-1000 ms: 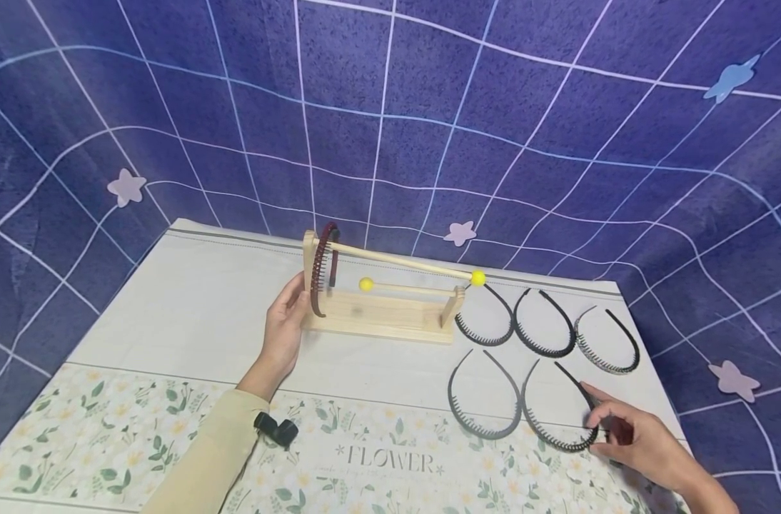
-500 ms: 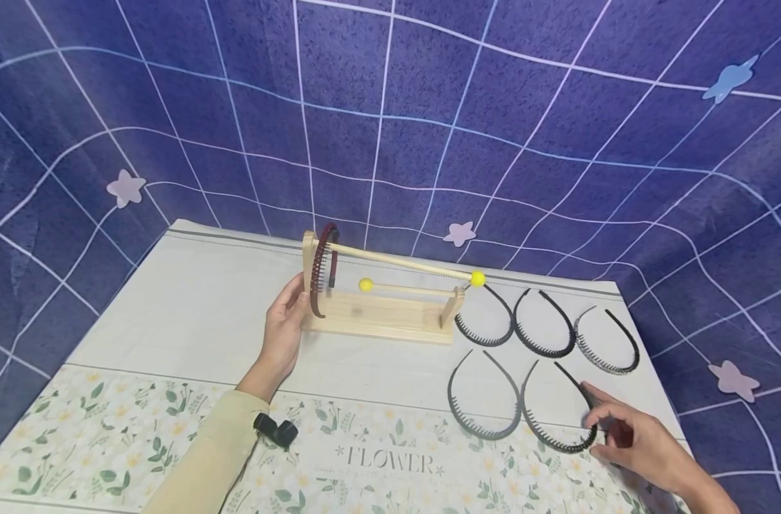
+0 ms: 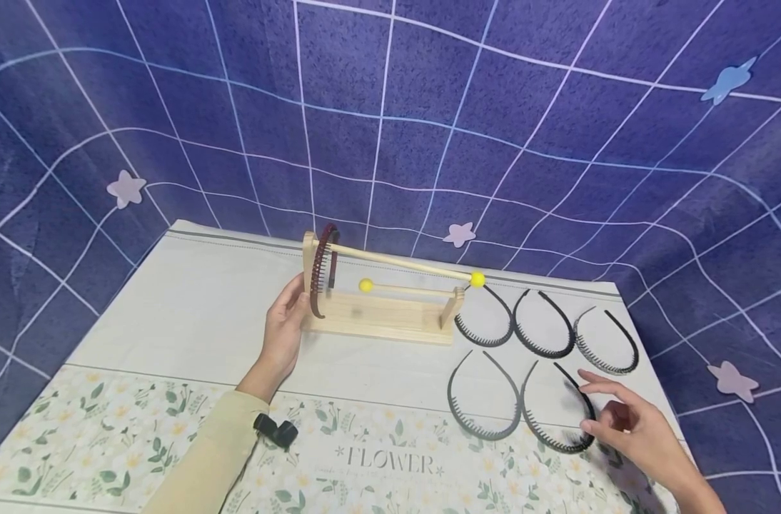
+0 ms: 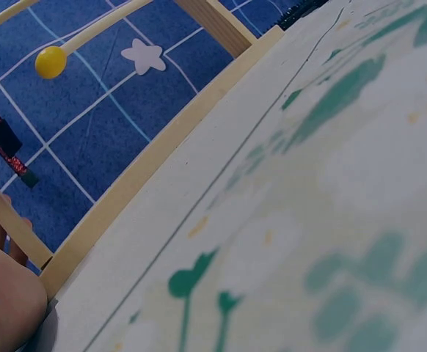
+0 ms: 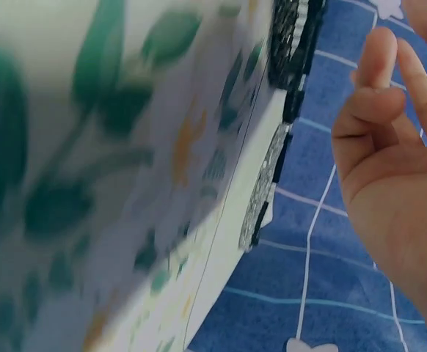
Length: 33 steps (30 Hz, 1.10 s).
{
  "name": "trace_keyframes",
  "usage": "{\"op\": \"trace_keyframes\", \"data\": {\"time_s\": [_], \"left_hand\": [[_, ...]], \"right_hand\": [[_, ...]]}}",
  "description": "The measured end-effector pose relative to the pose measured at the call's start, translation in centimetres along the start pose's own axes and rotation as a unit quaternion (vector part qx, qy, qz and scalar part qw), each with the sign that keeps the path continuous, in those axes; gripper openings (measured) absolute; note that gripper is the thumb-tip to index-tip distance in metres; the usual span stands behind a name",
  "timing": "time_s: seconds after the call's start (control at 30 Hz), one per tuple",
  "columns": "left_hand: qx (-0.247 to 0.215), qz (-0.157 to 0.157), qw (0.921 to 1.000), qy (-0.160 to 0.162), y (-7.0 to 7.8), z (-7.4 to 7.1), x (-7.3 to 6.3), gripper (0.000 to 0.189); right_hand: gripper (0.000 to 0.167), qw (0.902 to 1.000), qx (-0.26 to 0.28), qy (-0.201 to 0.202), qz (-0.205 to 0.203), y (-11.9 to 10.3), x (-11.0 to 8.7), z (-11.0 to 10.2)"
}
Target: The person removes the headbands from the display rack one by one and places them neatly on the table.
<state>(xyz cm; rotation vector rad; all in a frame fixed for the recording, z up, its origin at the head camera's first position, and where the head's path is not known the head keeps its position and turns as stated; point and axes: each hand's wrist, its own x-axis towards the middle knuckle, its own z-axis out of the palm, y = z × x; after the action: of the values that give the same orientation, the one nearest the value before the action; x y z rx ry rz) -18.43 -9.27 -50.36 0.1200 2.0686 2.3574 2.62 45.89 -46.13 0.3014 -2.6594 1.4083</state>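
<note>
My left hand point(image 3: 283, 332) grips the left upright of a wooden stand point(image 3: 378, 315), its thumb and fingers on either side. Hanging on the stand's upper rod, close to that upright, is a dark red toothed headband point(image 3: 318, 278); its glittery end point(image 4: 1, 136) shows in the left wrist view. My right hand point(image 3: 641, 432) hovers beside the right side of a black toothed headband point(image 3: 557, 444) lying on the cloth. Its fingers are loosely bent, and nothing is between them in the right wrist view.
Left of the black headband lies a grey one point(image 3: 474, 426). Several more headbands point(image 3: 560, 351) lie in a row behind. Yellow balls point(image 3: 477, 279) tip the stand's two rods. A flower-print cloth point(image 3: 172, 428) covers the table, and a blue curtain point(image 3: 378, 143) hangs behind.
My right hand's fingers have spread and come away slightly from the black headband, which has stayed lying in place. The left hand and the stand have not moved.
</note>
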Motion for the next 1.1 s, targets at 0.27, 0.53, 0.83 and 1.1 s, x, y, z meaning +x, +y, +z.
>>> {"op": "trace_keyframes", "data": {"time_s": [0.27, 0.53, 0.83, 1.1], "left_hand": [[-0.005, -0.002, 1.0000, 0.002, 0.0, 0.0, 0.0, 0.055], [0.001, -0.007, 1.0000, 0.004, 0.0, 0.0, 0.1, 0.055], [-0.008, -0.006, 0.9999, 0.007, -0.1, 0.0, 0.1, 0.054], [-0.001, -0.007, 0.9999, 0.007, 0.0, -0.1, 0.1, 0.055]], "right_hand": [[0.056, 0.9979, 0.049, 0.024, -0.033, -1.7, 1.1, 1.9], [0.043, 0.9941, 0.089, 0.060, -0.014, -3.2, 2.6, 4.4], [0.040, 0.9881, 0.120, 0.085, -0.044, -5.2, 4.3, 6.8], [0.037, 0.9705, 0.166, 0.123, -0.124, -7.3, 6.0, 9.0]]}}
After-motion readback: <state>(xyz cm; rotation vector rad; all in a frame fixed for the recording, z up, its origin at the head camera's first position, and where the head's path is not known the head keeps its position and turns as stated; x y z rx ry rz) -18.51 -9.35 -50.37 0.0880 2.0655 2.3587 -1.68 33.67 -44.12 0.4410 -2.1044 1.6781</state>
